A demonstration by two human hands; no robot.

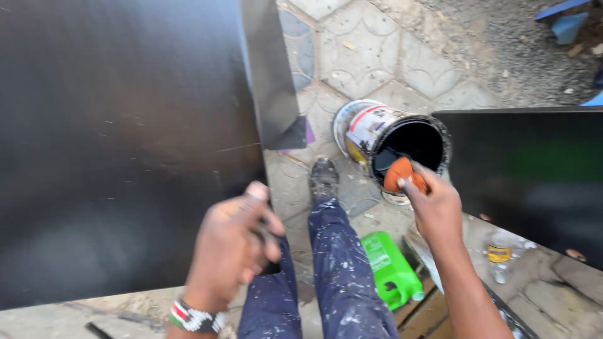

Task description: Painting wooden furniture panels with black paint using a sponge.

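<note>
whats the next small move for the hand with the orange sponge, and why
Probably lift the sponge out of the tilted paint can and toward the black panel. The right hand has it at the paint, and the left hand grips the panel's edge.

Glossy black painted panel (125, 138), metal paint tin (389, 141) (wet black inside), shiny green plastic jug (391, 269), rough patterned paving (377, 56)
</note>
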